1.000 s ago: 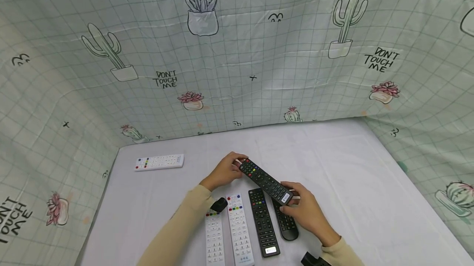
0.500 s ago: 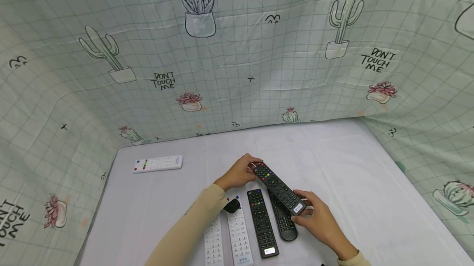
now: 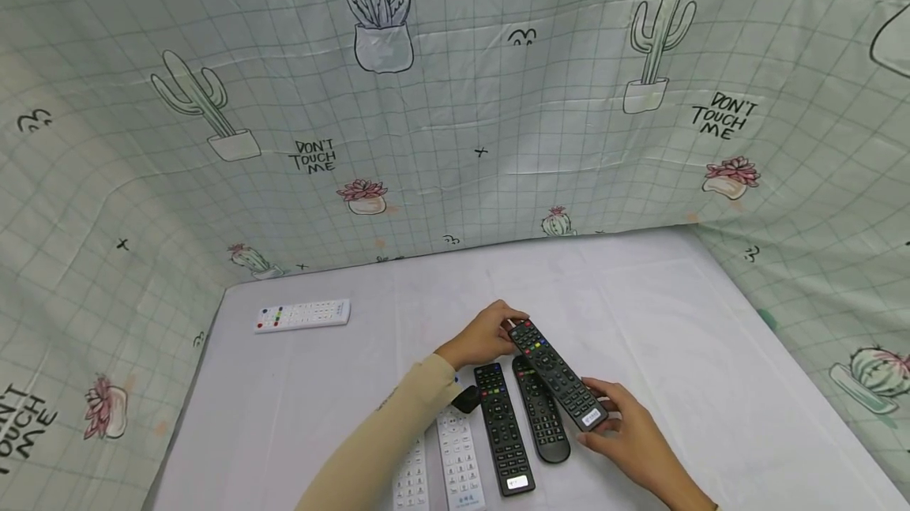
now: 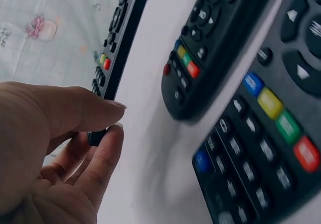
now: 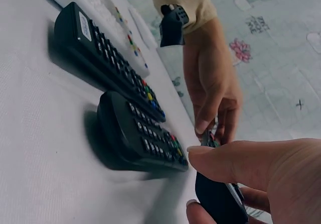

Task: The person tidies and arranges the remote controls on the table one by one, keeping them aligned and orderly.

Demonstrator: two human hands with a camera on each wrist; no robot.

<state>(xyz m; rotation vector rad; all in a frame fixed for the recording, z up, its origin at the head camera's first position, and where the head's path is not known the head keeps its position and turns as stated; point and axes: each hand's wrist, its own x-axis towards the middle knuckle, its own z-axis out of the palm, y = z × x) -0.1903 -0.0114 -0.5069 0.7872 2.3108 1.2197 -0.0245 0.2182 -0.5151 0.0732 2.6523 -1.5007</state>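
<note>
Both hands hold one black remote control, tilted, its far end to the left. My left hand pinches the far end between thumb and fingers, as the left wrist view also shows on the black remote. At the near end, by a white label, my right hand grips it with thumb and fingertips. Just left of the held remote, and partly overlapped by it, lies a round-ended black remote. Beside that lies another black remote with a white label at its near end.
Two white remotes, one next to the black ones and another further left, lie partly under the left forearm. A third white remote lies crosswise at the back left. A patterned cloth hangs around the white table.
Both hands have carried the held black remote to the right and nearer, from over the round-ended remote toward its right side. The remotes on the table stay where they were.
</note>
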